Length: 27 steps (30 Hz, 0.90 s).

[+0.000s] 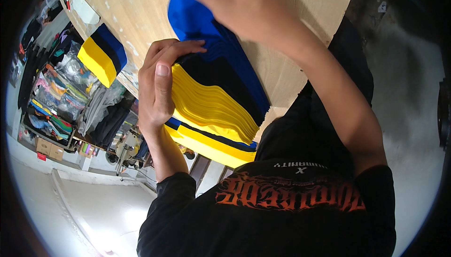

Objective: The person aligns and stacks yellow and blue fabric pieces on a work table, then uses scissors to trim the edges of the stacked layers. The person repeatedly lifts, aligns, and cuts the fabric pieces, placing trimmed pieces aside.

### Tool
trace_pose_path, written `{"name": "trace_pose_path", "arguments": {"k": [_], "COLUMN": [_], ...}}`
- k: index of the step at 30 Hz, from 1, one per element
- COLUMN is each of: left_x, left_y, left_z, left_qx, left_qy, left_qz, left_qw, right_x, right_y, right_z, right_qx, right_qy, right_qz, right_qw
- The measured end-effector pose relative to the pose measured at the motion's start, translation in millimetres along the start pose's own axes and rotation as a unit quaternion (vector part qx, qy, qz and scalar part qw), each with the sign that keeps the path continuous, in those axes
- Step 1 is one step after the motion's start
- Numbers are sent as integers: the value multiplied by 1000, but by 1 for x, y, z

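A thick stack of fabric pieces banded in yellow, black and blue (211, 99) lies near the edge of the wooden table (136, 3). At the stack's left side rests my left hand (157, 81), thumb apart and fingers stretched over the black and blue bands. My right hand (239, 8) is over the far blue end of the stack, a digit reaching left across the blue cloth. The top picture edge cuts off part of this hand; its visible digits are spread. Beneath the stack, another yellow, black and blue piece (211, 148) shows along the near side.
Left of the stack, a smaller folded yellow, black and blue piece (104, 55) overhangs the table edge. A white flat piece (85, 7) lies farther up. Shelves of bagged, folded clothes (63, 92) stand beyond the table. Cardboard boxes (49, 149) sit low at left.
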State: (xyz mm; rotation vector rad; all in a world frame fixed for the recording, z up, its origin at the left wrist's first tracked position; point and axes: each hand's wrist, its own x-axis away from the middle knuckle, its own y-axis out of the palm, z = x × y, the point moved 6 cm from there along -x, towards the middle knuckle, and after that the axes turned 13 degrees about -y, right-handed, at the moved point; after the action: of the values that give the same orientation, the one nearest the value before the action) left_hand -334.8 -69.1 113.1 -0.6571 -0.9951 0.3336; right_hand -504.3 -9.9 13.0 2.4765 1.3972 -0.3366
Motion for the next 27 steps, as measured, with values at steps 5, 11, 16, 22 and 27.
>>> {"name": "trace_pose_path", "arguments": {"k": [5,11,16,22,27], "left_x": [-4,-25,-27,-26,-25], "left_y": [0,1,2,4,4], "left_z": [-6,9,8,3,1], "left_qx": [21,3,-10,22,28], "left_qy": [10,-78,-90,-82,-87], "left_qz": [-10,-53,-76,-46,-37], "left_qw": [1000,996,993,995,995], "right_x": [-18,47,85,82,79], "right_y": [-50,-30,4,16,18], "right_z": [4,-25,-23,-17,-11], "right_qx": [-98,184,108,105,113], "right_qy": [142,170,235,195,187], "right_qz": [5,-202,-186,-154,-153], "right_qw": [985,947,948,963,964]}}
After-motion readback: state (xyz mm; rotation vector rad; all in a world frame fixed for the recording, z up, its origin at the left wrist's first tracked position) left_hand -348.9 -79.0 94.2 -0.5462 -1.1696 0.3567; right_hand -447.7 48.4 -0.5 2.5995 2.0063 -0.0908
